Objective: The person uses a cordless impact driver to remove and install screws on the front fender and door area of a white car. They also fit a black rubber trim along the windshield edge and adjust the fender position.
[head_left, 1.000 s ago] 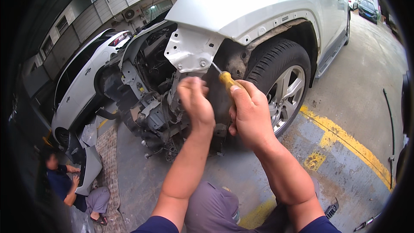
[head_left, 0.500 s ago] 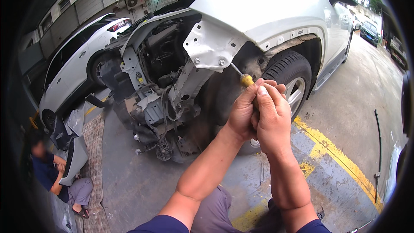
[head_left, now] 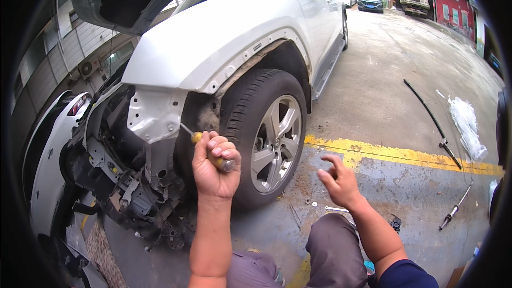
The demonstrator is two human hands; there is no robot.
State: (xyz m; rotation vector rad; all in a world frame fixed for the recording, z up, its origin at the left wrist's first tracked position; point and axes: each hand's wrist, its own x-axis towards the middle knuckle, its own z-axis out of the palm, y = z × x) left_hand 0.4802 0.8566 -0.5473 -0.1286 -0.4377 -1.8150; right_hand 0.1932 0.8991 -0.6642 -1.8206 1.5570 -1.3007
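Pose relative to front wheel (head_left: 278, 142)
Left hand (head_left: 215, 173): clenched, at wheel's left edge. Right hand (head_left: 341, 185): fingers half-curled, right of wheel.

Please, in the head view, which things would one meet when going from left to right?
White parked car, white metal plate, left hand holding a yellow-handled screwdriver, silver wheel rim, right hand, black rod on the ground, crumpled white sheet.

No readable lettering or signs.
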